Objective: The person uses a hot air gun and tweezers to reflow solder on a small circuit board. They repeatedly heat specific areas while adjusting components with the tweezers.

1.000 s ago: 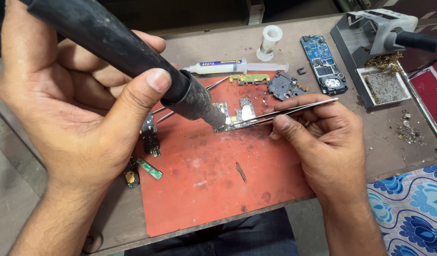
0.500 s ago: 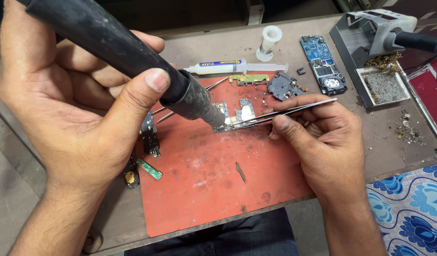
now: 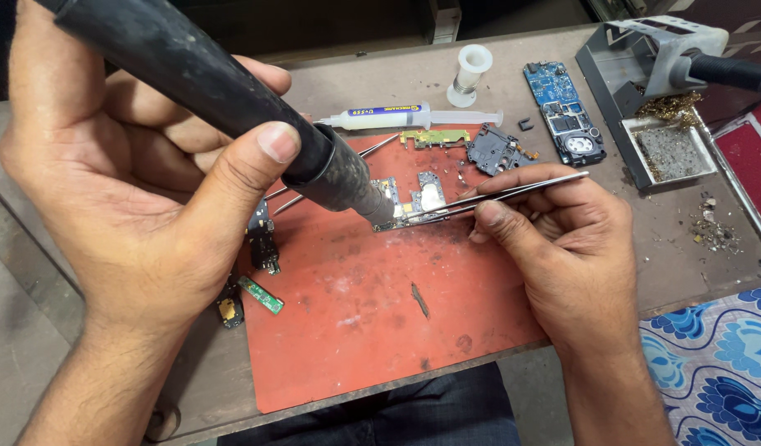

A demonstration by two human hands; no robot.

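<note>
My left hand (image 3: 124, 198) grips a thick black hot-air wand (image 3: 232, 107), its metal nozzle pointing down at a small circuit board (image 3: 413, 202) on the red work mat (image 3: 380, 314). My right hand (image 3: 554, 239) pinches metal tweezers (image 3: 496, 194) whose tips rest on the same board, just right of the nozzle. The board lies flat near the mat's upper middle.
A syringe of paste (image 3: 405, 118), a white spool (image 3: 470, 76), a blue phone board (image 3: 562, 111), a dark frame part (image 3: 496, 150) and small board pieces (image 3: 261, 295) lie around. A soldering-iron stand (image 3: 661, 107) sits at the right. Blue patterned cloth (image 3: 719, 363) covers the lower right.
</note>
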